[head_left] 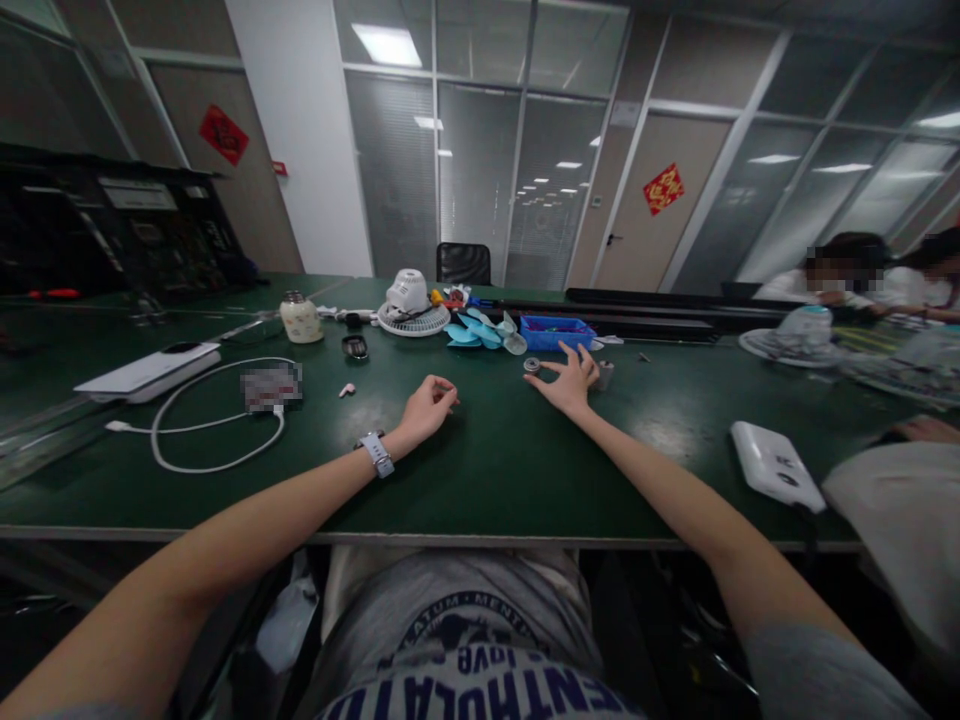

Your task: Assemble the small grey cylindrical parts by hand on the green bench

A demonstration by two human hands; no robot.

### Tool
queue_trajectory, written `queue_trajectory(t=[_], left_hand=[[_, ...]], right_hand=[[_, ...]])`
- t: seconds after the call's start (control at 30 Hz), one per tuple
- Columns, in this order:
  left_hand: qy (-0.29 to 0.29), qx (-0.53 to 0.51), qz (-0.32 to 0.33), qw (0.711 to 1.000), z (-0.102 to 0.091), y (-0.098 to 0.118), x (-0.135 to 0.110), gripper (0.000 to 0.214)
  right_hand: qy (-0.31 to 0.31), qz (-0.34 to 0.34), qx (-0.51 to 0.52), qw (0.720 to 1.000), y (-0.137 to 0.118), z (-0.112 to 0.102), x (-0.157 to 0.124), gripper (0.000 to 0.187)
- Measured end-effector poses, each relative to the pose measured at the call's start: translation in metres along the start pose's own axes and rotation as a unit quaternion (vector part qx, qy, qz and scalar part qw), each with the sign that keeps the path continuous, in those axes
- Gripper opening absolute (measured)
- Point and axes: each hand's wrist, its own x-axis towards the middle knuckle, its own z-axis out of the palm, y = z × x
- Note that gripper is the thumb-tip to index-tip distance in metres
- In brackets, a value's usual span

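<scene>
My left hand (431, 408) rests on the green table, its fingers loosely curled in with nothing visible in them; a watch with a pale strap (376, 454) is on that wrist. Over the table to its right, my right hand (571, 382) has thumb and fingers spread apart. Just left of its fingertips lies a small round metal part (532, 366), apart from the hand as far as I can see. A small greyish cylindrical piece (604, 376) stands right beside the hand, partly hidden by it. Behind are a blue tray (559, 345) and light-blue fan blades (478, 330).
A white fan housing (409, 291) sits on a round fan grille (414, 320). To the left are a cream bottle (301, 318), an earbud (347, 390), a coiled white cable (157, 440) and a white box (146, 373). At right lie a white device (777, 466) and other people's arms.
</scene>
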Motion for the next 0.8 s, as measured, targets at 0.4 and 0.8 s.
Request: queue_trajectory(t=[0.4, 0.8], left_hand=[[-0.045, 0.074, 0.202, 0.975, 0.000, 0.055, -0.034, 0.031], [0.007, 0.066, 0.151, 0.986, 0.004, 0.059, -0.026, 0.025]], right_hand=[[-0.156, -0.109, 0.173, 0.966, -0.085, -0.015, -0.066, 0.032], [-0.192, -0.177, 0.209, 0.942, -0.081, -0.008, -0.064, 0.034]])
